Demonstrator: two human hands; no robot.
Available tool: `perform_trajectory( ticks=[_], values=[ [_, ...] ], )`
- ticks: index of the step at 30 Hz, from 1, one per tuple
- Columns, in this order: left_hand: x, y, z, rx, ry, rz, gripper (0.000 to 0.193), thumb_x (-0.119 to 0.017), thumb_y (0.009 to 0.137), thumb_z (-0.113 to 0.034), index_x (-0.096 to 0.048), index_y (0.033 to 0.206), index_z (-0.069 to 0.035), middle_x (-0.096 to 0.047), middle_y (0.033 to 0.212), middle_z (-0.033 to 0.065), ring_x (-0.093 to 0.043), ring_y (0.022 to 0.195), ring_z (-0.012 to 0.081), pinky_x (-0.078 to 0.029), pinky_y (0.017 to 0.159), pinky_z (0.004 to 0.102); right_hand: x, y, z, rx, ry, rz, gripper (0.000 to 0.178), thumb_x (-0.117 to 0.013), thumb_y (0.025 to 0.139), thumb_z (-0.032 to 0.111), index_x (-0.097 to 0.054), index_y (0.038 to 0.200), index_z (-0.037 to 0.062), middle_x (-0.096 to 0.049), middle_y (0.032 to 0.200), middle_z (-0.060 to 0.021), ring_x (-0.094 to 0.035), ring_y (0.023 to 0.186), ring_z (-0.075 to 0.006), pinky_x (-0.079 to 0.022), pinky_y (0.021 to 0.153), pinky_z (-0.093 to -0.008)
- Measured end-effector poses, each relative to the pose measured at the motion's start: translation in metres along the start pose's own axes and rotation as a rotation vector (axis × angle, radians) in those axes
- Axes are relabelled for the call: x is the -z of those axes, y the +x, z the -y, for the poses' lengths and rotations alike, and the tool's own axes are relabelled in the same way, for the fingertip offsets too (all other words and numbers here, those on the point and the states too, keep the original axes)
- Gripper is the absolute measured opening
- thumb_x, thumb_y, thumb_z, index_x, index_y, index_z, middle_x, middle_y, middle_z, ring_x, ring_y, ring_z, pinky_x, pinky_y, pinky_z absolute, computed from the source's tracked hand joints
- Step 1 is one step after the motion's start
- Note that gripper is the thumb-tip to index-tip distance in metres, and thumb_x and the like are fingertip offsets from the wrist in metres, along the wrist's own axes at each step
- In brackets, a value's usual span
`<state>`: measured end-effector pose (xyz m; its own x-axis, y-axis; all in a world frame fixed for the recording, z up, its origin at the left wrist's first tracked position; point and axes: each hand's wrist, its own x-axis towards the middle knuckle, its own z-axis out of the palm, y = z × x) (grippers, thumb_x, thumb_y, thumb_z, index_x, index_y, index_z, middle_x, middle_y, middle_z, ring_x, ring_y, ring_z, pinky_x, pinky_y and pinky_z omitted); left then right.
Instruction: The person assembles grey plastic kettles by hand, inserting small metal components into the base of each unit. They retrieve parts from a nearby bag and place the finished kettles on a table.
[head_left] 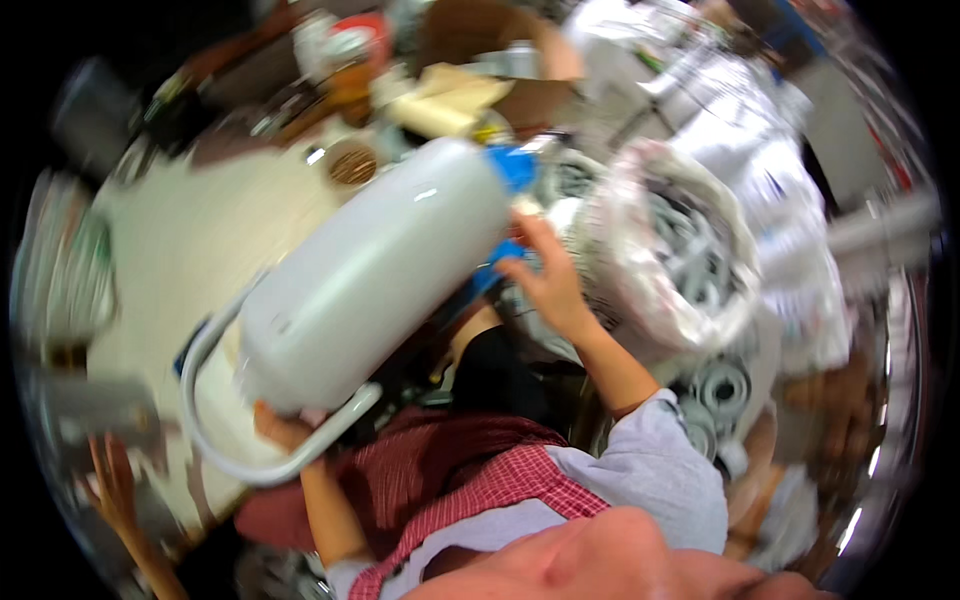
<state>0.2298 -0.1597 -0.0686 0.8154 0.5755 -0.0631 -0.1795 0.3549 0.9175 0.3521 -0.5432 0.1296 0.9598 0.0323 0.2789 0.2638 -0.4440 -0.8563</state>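
A large pale grey cylindrical tank (375,265) lies slanted in front of me, its far end toward the upper right. A curved pale grey tube (205,420) loops around its near left end, with one tip by my left wrist. My left hand (284,428) is closed on the tank's near end, some of its fingers hidden by it. Beside the far end, my right hand (552,285) has its fingers spread. Its fingertips come close to the tank's edge; blur hides whether they touch. Something bright blue (512,168) shows behind the tank.
To the right stands a white sack (640,290) filled with grey ring-like parts (690,250). Beyond the pale tabletop (150,240) is a cardboard box (545,45). A round container (352,165) holds small brownish pieces. Another person's hand (115,490) reaches in at lower left.
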Motion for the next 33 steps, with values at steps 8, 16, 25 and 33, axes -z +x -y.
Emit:
perform_trajectory(
  ticks=[8,16,25,33],
  values=[
    [-0.054,0.008,-0.064,-0.130,0.070,-0.074,0.043,-0.048,0.103,-0.036,-0.059,0.114,0.005,-0.065,0.108,0.0116,-0.060,0.100,0.0198,-0.046,0.093,0.0372,0.269,0.028,0.007,0.065,-1.080,0.009,0.011,-0.067,0.087,0.019,-0.070,0.092,0.0090,-0.072,0.089,-0.0081,-0.069,0.081,-0.0293,-0.054,0.071,-0.0397],
    [-0.055,0.005,-0.079,-0.185,0.240,-0.186,0.047,-0.042,0.106,-0.040,-0.060,0.099,0.003,-0.065,0.098,0.0114,-0.059,0.088,0.0164,-0.049,0.081,0.0322,0.266,-0.022,-0.077,-0.451,-1.081,-0.229,0.055,-0.068,0.084,0.045,-0.064,0.108,-0.0042,-0.066,0.111,-0.0236,-0.066,0.097,-0.0378,-0.052,0.084,-0.0450],
    [-0.089,-0.002,-0.078,-0.223,0.161,-0.300,0.038,-0.047,0.100,-0.034,-0.061,0.086,-0.002,-0.057,0.072,0.0001,-0.051,0.066,0.0105,-0.041,0.057,0.0292,0.174,0.019,0.064,0.574,-0.624,-0.109,0.040,-0.061,0.075,-0.003,-0.064,0.115,0.0035,-0.059,0.096,-0.0105,-0.060,0.077,-0.0237,-0.047,0.068,-0.0315],
    [-0.060,0.004,-0.064,-0.295,0.319,0.097,0.042,-0.052,0.101,-0.036,-0.069,0.093,0.002,-0.069,0.088,0.0096,-0.060,0.090,0.0226,-0.040,0.095,0.0385,0.046,0.088,0.153,0.995,-0.453,0.318,0.049,-0.059,0.069,-0.004,-0.063,0.117,-0.0013,-0.066,0.094,-0.0164,-0.065,0.076,-0.0253,-0.052,0.067,-0.0316]
  ],
)
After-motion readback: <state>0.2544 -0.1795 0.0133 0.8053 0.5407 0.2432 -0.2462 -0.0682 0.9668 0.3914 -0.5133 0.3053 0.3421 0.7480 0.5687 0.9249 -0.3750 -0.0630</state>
